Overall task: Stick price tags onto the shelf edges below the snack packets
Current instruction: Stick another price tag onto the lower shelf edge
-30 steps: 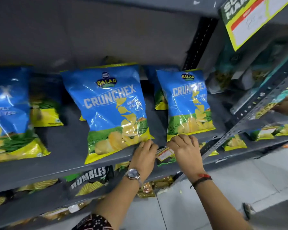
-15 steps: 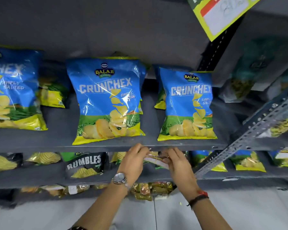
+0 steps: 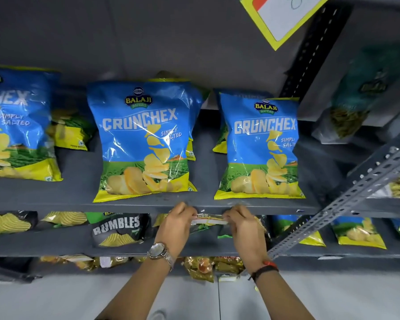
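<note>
A grey metal shelf rack (image 3: pixel 148 205) fills the view, its flat painted boards stacked in tiers and braced on the right by a slotted, perforated steel post (image 3: pixel 346 204). The middle board carries puffed, glossy blue-and-yellow chip bags: one cut off at the left edge (image 3: pixel 16 125), one in the centre (image 3: pixel 143 144) and one to the right of it (image 3: pixel 261 148), each leaning back with more bags tucked behind. The tier below holds a black crinkly bag marked RUMBLES (image 3: pixel 119 229) and further blue and yellow packets, and the lowest tier holds small gold-coloured foil packets (image 3: pixel 201 266). A stiff yellow-bordered card with a red and white panel (image 3: pixel 284 15) hangs at the top right. Just under the front edge of the middle board, between the two full bags, the left hand (image 3: pixel 179 224) and the right hand (image 3: pixel 245 225) each pinch one end of a narrow white and yellow price tag (image 3: pixel 209 221), stretched level between them; whether it touches the edge cannot be told. A metal wristwatch (image 3: pixel 158 250) sits on the left wrist, and a dark and red thread band (image 3: pixel 264 269) on the right.
</note>
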Action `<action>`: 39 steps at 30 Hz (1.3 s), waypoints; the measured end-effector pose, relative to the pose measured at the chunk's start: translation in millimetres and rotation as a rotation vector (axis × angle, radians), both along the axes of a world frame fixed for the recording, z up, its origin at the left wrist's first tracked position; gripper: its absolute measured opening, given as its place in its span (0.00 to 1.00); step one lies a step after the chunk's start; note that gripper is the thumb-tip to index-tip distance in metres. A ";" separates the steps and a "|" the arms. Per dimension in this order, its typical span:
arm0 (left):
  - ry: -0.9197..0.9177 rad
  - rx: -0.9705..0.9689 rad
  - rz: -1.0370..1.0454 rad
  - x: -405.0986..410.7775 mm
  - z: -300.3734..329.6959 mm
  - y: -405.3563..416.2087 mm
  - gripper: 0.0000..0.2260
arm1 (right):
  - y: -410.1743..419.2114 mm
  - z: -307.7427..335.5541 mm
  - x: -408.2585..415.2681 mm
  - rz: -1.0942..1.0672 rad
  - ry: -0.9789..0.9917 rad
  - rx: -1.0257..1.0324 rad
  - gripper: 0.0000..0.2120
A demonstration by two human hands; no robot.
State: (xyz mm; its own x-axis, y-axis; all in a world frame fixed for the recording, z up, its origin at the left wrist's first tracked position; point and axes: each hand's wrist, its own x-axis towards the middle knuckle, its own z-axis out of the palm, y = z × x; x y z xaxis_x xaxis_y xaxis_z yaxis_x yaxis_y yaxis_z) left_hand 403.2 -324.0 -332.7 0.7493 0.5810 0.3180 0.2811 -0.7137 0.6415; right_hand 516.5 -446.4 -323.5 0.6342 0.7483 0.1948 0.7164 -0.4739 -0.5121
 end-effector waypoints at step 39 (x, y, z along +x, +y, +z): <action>-0.207 0.184 0.173 -2.5 81.3 1.5 0.08 | -2.5 89.6 9.6 -0.012 -0.159 0.350 0.06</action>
State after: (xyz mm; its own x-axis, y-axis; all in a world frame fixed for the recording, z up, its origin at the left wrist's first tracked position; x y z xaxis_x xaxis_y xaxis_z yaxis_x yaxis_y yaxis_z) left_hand 400.7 -322.6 -251.4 0.5533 0.6126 0.5645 0.2854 -0.7760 0.5624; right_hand 526.1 -449.0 -233.9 0.5842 0.6118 0.5333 0.7951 -0.2992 -0.5276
